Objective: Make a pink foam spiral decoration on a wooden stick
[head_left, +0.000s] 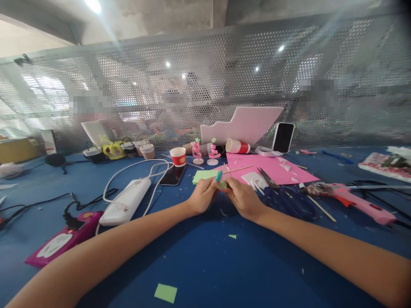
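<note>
My left hand [201,196] and my right hand [246,200] meet above the blue table, fingertips pinched together. Between them is a small light-green paper piece [222,185], partly hidden by the fingers. A green paper stack [203,175] lies just behind my left hand. Beyond my right hand are a pink paper sheet [272,167], a folded white paper [253,179] and scissors [290,201] with dark blue handles. A green scrap [233,236] and a green paper rectangle [165,293] lie nearer the front.
Left of my hands are a white power bank [126,201] with a cable, a purple power strip [66,239] and a phone [174,174] under a red cup [178,156]. Two pink paper figures [212,152] stand behind. At right lies a pink glue gun [362,203].
</note>
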Action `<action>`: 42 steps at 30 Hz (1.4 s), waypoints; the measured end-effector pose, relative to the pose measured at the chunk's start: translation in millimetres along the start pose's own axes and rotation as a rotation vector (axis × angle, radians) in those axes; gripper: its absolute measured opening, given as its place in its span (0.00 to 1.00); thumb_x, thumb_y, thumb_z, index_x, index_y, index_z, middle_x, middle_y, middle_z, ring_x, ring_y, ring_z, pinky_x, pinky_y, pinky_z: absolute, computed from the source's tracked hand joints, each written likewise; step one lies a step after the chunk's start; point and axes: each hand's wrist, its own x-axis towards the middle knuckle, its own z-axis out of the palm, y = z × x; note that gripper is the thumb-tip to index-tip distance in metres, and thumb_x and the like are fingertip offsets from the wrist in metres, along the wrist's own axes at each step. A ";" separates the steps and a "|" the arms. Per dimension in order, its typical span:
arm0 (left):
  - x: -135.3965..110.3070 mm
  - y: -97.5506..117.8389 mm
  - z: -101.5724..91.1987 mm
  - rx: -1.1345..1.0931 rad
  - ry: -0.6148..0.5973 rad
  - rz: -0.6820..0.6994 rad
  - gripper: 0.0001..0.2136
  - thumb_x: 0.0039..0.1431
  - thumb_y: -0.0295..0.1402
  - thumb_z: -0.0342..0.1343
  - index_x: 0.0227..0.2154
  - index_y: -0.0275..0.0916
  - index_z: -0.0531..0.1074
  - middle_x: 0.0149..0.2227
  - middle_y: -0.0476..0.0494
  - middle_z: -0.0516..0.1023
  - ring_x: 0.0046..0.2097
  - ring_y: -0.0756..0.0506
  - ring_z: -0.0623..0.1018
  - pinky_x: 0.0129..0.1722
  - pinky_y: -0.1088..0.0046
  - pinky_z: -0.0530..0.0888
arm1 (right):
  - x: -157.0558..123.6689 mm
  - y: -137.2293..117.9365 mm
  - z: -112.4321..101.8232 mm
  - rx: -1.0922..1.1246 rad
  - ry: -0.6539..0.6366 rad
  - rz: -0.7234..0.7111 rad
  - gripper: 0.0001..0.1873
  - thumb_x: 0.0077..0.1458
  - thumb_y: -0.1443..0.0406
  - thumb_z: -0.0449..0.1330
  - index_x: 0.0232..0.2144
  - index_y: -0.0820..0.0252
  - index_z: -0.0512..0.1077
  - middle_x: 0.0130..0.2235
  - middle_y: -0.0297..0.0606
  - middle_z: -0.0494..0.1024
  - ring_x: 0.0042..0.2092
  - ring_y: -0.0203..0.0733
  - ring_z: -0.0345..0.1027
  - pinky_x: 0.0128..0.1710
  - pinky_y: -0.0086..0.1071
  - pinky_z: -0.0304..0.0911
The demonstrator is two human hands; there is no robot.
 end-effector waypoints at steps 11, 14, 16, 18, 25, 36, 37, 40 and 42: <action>-17.7 14.5 -2.1 0.296 0.096 0.338 0.16 0.65 0.44 0.32 0.28 0.40 0.57 0.25 0.49 0.62 0.25 0.51 0.61 0.28 0.73 0.63 | -9.2 -8.8 -9.1 0.014 0.045 -0.241 0.18 0.63 0.54 0.40 0.35 0.57 0.63 0.30 0.41 0.74 0.29 0.42 0.67 0.30 0.33 0.58; -16.5 11.4 -1.9 0.353 0.070 0.487 0.13 0.65 0.40 0.34 0.29 0.40 0.56 0.25 0.50 0.61 0.25 0.51 0.60 0.27 0.73 0.62 | -9.6 -8.9 -8.4 -0.038 0.140 -0.327 0.16 0.64 0.56 0.41 0.35 0.57 0.62 0.27 0.39 0.73 0.26 0.40 0.65 0.26 0.31 0.57; -15.0 8.9 -1.6 0.364 0.071 0.597 0.10 0.65 0.37 0.36 0.30 0.40 0.56 0.26 0.50 0.61 0.25 0.52 0.60 0.26 0.74 0.61 | -9.1 -8.3 -8.0 -0.069 0.187 -0.375 0.14 0.65 0.58 0.42 0.35 0.58 0.61 0.25 0.37 0.72 0.24 0.39 0.63 0.24 0.31 0.56; -13.7 7.0 -1.2 0.368 0.091 0.648 0.08 0.65 0.34 0.38 0.31 0.40 0.57 0.26 0.51 0.61 0.24 0.52 0.60 0.25 0.75 0.61 | -8.5 -7.9 -8.0 -0.079 0.191 -0.406 0.12 0.65 0.59 0.42 0.35 0.59 0.61 0.24 0.36 0.72 0.23 0.38 0.63 0.24 0.30 0.56; -13.4 6.1 -0.8 0.414 0.141 0.682 0.06 0.63 0.29 0.40 0.30 0.40 0.57 0.25 0.51 0.60 0.24 0.53 0.60 0.24 0.77 0.60 | -8.7 -7.3 -6.3 -0.112 0.155 -0.387 0.15 0.65 0.57 0.41 0.34 0.59 0.61 0.23 0.35 0.72 0.23 0.38 0.64 0.24 0.30 0.56; -13.5 11.2 -1.2 0.587 0.199 0.743 0.07 0.61 0.28 0.41 0.27 0.40 0.56 0.23 0.52 0.59 0.22 0.53 0.59 0.21 0.77 0.58 | -10.0 -3.8 -4.0 -0.128 0.138 -0.368 0.17 0.65 0.57 0.40 0.34 0.60 0.62 0.23 0.36 0.72 0.23 0.38 0.64 0.24 0.30 0.54; -13.2 11.0 -1.2 0.575 0.195 0.748 0.07 0.61 0.28 0.41 0.27 0.40 0.56 0.23 0.52 0.59 0.22 0.53 0.59 0.22 0.77 0.58 | -10.1 -3.7 -3.9 -0.133 0.133 -0.370 0.17 0.65 0.57 0.39 0.34 0.60 0.62 0.23 0.37 0.72 0.23 0.38 0.64 0.24 0.30 0.54; -12.5 10.1 -1.5 0.548 0.186 0.754 0.07 0.61 0.28 0.42 0.27 0.40 0.57 0.23 0.52 0.60 0.23 0.53 0.60 0.22 0.78 0.58 | -10.4 -3.7 -3.5 -0.114 0.102 -0.368 0.17 0.66 0.57 0.39 0.34 0.61 0.62 0.23 0.37 0.72 0.23 0.38 0.65 0.23 0.30 0.55; -12.1 9.3 -1.8 0.535 0.177 0.755 0.07 0.61 0.27 0.42 0.27 0.40 0.57 0.23 0.52 0.61 0.23 0.53 0.61 0.22 0.78 0.58 | -10.6 -4.0 -3.3 -0.096 0.088 -0.353 0.18 0.66 0.58 0.39 0.35 0.61 0.62 0.23 0.38 0.73 0.23 0.38 0.66 0.24 0.30 0.56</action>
